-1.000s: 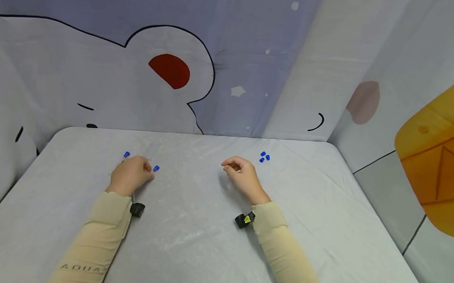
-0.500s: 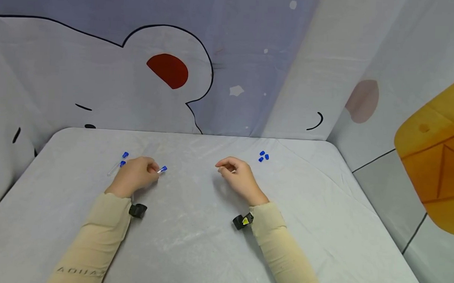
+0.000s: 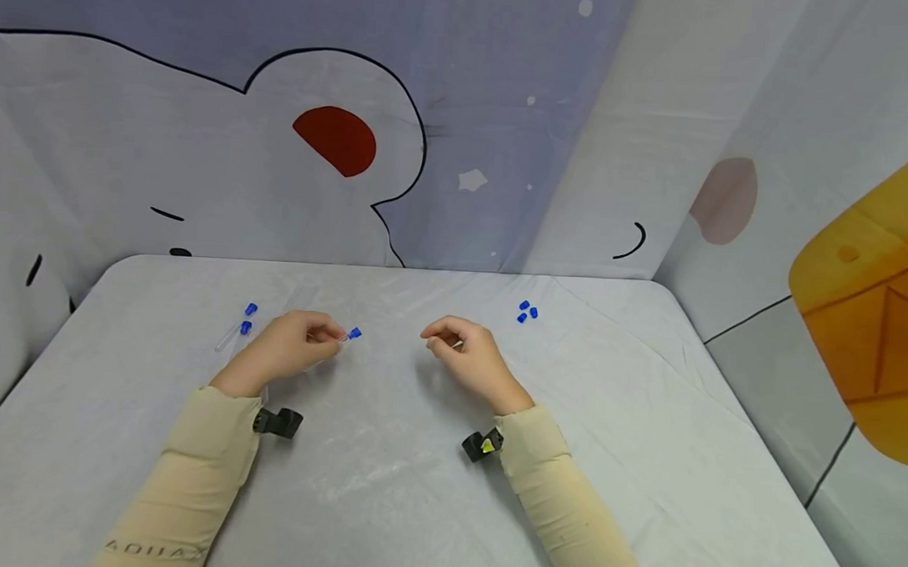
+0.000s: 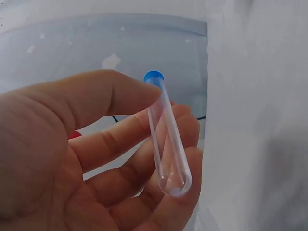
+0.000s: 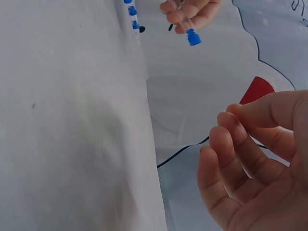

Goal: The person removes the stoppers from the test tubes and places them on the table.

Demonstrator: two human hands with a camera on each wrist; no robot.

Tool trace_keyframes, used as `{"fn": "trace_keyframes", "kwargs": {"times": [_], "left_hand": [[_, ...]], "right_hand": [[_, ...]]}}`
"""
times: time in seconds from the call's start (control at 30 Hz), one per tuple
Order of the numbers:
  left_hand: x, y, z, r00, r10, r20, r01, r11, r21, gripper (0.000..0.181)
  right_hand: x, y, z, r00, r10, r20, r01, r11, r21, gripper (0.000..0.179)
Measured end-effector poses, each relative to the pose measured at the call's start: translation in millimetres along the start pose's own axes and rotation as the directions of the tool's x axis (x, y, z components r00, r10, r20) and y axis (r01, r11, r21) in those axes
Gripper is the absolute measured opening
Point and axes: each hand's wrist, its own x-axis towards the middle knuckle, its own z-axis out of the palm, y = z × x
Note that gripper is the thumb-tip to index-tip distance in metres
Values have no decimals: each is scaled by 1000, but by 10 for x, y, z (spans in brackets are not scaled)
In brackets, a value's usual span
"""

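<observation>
My left hand (image 3: 290, 349) pinches a clear test tube (image 4: 168, 137) between thumb and fingers. In the left wrist view the tube's rounded bottom points down and its blue cap (image 4: 154, 75) shows just above the thumb. The head view shows that cap poking out to the right of the fingertips. Across from it, my right hand (image 3: 477, 359) hovers over the table with loosely bent fingers. The right wrist view shows its thumb close to the index finger and nothing held. Left of my left hand lie more blue-capped tubes (image 3: 245, 327), partly hidden by that hand.
Three small blue pieces (image 3: 533, 313), like loose caps, lie beyond my right hand. A pale cloth covers the table (image 3: 386, 498). Printed fabric walls (image 3: 497, 135) rise behind it and at both sides.
My left hand has lifted the capped test tube and moved it right, uncovering the tubes on its left. My right hand has drifted slightly left, toward it.
</observation>
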Motion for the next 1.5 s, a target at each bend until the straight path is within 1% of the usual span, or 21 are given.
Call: {"fn": "trace_keyframes", "kwargs": {"times": [0.1,0.2,0.33,0.47,0.57,0.63,0.73,0.87,1.03,1.13,1.27,1.5], "left_hand": [[-10,44,5,1000,23,8,-23,1000,-20,26],[-24,90,14,999,50,18,-49,998,-40,26],[-35,131,28,997,65,36,-62,995,-73,26],[-30,151,40,993,76,86,-65,990,-125,27],[-21,169,53,986,104,129,-82,983,-164,27],[-19,182,64,982,118,145,-92,980,-176,26],[-28,204,76,979,136,155,-108,978,-178,25],[-43,224,85,977,141,158,-113,978,-173,26],[-51,249,99,972,167,163,-141,977,-162,26],[-44,258,120,969,184,168,-158,975,-158,25],[-36,260,149,965,192,180,-164,973,-162,25],[-30,266,178,956,220,192,-190,968,-163,26]], "right_hand": [[2,0,18,1000,-28,10,28,1000,-11,14],[-1,-6,33,998,-53,36,54,998,-24,15],[-8,-27,39,994,-74,81,77,997,-29,18],[-8,-44,44,991,-91,101,92,996,-13,22],[-1,-42,52,987,-109,114,109,994,4,23],[0,-44,55,986,-117,122,117,993,10,24],[-4,-55,60,983,-122,137,123,992,8,25],[-12,-69,66,977,-135,164,137,991,2,28],[-16,-77,83,969,-138,205,138,990,12,31],[-20,-79,96,965,-139,222,140,990,15,31],[-22,-80,108,959,-152,238,151,988,26,30],[-21,-64,124,943,-183,277,182,983,31,27]]}}
